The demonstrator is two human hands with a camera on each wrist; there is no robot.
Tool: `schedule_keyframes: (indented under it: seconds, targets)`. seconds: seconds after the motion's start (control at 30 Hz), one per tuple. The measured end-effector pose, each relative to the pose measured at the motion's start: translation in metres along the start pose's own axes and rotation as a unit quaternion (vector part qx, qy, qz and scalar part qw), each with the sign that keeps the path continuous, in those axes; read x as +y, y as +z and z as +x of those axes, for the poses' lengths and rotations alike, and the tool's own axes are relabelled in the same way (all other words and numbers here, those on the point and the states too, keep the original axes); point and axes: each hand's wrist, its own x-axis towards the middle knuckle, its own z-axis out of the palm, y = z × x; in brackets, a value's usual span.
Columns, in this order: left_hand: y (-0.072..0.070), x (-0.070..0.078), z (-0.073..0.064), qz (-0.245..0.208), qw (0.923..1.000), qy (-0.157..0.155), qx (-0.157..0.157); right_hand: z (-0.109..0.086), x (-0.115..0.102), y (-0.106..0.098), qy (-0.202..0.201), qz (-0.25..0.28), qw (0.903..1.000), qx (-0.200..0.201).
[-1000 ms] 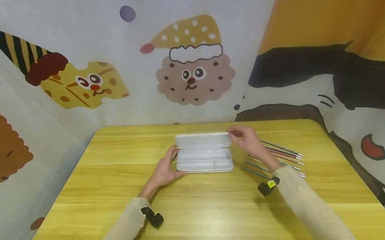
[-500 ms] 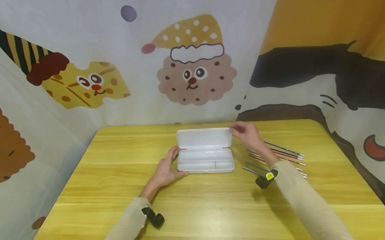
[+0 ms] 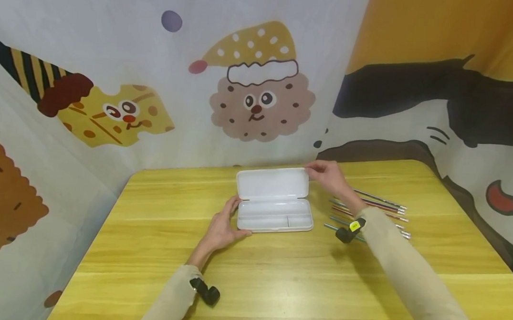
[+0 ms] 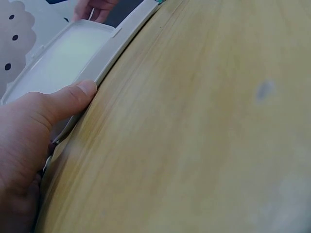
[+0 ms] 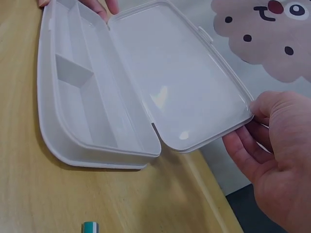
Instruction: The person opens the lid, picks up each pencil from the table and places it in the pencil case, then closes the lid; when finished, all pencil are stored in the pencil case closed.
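Note:
A white pencil case (image 3: 275, 229) lies on the table with its lid (image 3: 272, 183) raised on the hinge. Inside its base, dividers (image 5: 75, 71) mark off compartments, and no pencils lie in them. My left hand (image 3: 220, 231) grips the left end of the base, its thumb (image 4: 73, 99) on the front edge in the left wrist view. At the lid's far right corner, my right hand (image 3: 328, 176) pinches the rim between thumb (image 5: 267, 103) and fingers. The lid leans back, tilted away from the base.
Several pencils (image 3: 379, 203) with white eraser ends lie to the right of the case, partly under my right forearm. One teal pencil end (image 5: 90, 227) shows in the right wrist view. Behind the wooden table (image 3: 255, 284) hangs a curtain (image 3: 188, 142) with cartoon prints.
The lid has swung up and back on its hinge, with my right hand moving along at its corner. My left hand has stayed at the left end of the case.

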Motion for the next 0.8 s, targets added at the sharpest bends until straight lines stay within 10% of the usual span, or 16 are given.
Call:
schedule_keyframes:
  seconds: [0.43,0.8]
  targets:
    - [0.003,0.002,-0.001,-0.006,1.0000,0.007,0.004,0.005,0.008,-0.001,0.052,0.068,0.9963,-0.011]
    - [0.001,0.003,0.001,-0.033,0.9993,-0.015,0.000,-0.009,-0.005,-0.011,-0.009,0.039,0.9991,-0.011]
